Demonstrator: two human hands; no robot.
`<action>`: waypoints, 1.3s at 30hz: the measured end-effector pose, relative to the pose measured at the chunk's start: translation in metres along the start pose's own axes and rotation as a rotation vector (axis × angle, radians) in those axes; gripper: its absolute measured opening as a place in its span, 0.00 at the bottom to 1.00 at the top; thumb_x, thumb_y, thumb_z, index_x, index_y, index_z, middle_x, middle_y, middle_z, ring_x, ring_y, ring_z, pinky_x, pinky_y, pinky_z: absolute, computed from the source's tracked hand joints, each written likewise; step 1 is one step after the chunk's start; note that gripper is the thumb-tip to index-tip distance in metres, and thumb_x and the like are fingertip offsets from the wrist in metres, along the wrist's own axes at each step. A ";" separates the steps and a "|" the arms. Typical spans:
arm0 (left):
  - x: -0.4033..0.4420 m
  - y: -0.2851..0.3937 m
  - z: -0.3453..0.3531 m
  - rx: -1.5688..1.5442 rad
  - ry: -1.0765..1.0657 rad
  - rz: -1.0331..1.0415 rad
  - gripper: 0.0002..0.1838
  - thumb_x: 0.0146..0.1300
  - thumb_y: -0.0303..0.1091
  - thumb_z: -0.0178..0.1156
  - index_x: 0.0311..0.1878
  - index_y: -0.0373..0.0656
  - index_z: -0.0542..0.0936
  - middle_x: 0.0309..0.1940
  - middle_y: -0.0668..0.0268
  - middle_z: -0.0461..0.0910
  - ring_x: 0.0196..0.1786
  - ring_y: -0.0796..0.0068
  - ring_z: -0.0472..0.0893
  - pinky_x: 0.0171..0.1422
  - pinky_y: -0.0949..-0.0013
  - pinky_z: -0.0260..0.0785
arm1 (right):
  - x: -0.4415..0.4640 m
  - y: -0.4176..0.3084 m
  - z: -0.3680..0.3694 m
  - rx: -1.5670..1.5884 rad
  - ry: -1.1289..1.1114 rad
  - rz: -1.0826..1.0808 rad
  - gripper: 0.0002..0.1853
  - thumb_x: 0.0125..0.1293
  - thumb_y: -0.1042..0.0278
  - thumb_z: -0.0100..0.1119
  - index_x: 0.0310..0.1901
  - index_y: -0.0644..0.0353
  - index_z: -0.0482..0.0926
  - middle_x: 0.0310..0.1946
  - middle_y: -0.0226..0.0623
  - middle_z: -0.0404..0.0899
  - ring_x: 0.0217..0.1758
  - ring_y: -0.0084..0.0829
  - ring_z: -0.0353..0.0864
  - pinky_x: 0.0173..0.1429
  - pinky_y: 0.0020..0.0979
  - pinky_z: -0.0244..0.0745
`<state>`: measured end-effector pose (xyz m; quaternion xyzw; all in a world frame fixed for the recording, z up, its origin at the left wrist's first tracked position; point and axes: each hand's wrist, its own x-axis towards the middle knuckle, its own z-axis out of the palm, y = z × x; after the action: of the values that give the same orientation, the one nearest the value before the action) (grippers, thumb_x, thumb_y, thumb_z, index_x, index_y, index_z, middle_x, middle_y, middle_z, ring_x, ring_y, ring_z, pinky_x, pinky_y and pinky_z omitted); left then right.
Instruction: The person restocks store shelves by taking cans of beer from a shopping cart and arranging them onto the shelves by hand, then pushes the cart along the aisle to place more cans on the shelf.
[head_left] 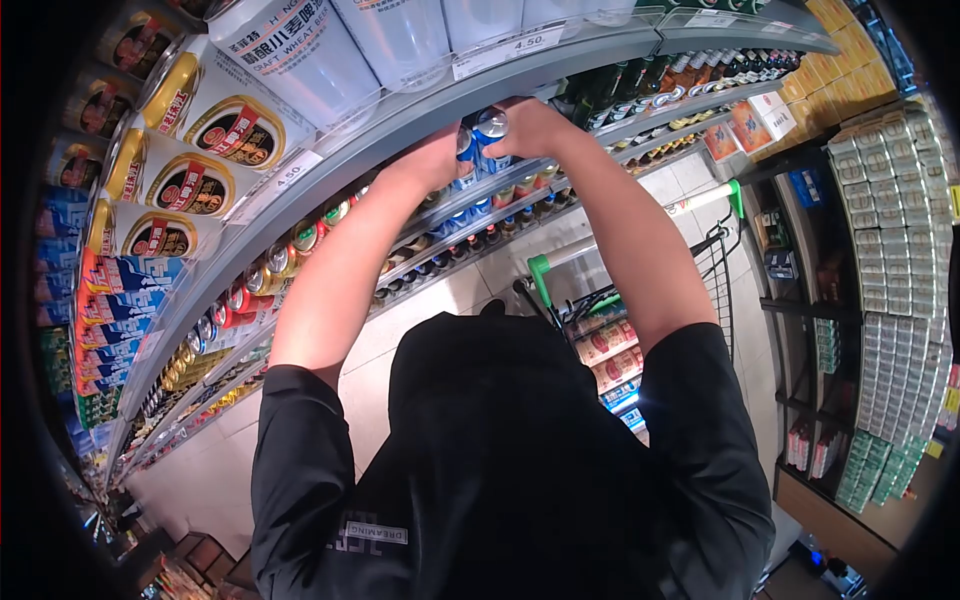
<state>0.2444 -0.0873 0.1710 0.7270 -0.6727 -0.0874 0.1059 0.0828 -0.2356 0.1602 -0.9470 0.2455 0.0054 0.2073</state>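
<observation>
grey shelving (360, 140) sweeps across the view in a long curve, standing over a pale tiled floor (385, 345), with a tall stack of wrapped drinks (885, 240) well apart on the far right. black clothing (480, 430) covers the person's front, and a shopping cart (540, 278) with green corner pieces stands beside the person's right side, carrying printed packs (612, 345). big white cans (300, 45) fill the shelf nearest the camera, with gold-topped packs (200, 185) to their left; dark bottles (610, 90) stand in a row beyond the right arm. both hands reach past the shelf edge and meet around two blue cans set side by side. the right hand (530, 128) is bent round the right-hand blue can (490, 140), thumb on the near side, its grip closed to about the can's width. the left hand (437, 160) comes in from the other side, next to the left-hand blue can (465, 145); its fingertips are hidden, so i cannot tell how firm that grip is. the cans lie between the two palms, each hand nearest its own can; the right-hand one seems roughly upright, its small silver lid (491, 122) uppermost, facing the camera.
</observation>
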 end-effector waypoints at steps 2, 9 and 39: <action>-0.001 0.002 -0.003 0.015 -0.004 -0.004 0.53 0.52 0.46 0.83 0.77 0.40 0.64 0.74 0.44 0.69 0.77 0.42 0.68 0.81 0.51 0.62 | -0.002 -0.008 -0.007 -0.055 -0.063 0.046 0.49 0.55 0.41 0.77 0.74 0.61 0.72 0.64 0.56 0.82 0.66 0.52 0.82 0.70 0.43 0.77; 0.001 0.004 -0.004 0.035 -0.001 -0.009 0.49 0.51 0.47 0.83 0.73 0.38 0.69 0.71 0.44 0.72 0.76 0.42 0.70 0.80 0.51 0.63 | -0.004 -0.003 -0.001 0.023 0.018 0.002 0.48 0.53 0.42 0.78 0.72 0.62 0.74 0.62 0.58 0.83 0.65 0.53 0.83 0.69 0.43 0.78; -0.091 0.160 0.066 -0.437 0.069 0.425 0.08 0.65 0.29 0.66 0.46 0.39 0.84 0.43 0.53 0.86 0.49 0.48 0.86 0.55 0.53 0.78 | -0.435 0.056 0.073 0.896 0.743 0.715 0.13 0.75 0.62 0.66 0.50 0.64 0.83 0.41 0.28 0.85 0.46 0.18 0.81 0.53 0.26 0.77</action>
<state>0.0662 -0.0110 0.1496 0.5327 -0.7710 -0.1809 0.2984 -0.3191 -0.0504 0.1203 -0.5694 0.5767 -0.3541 0.4667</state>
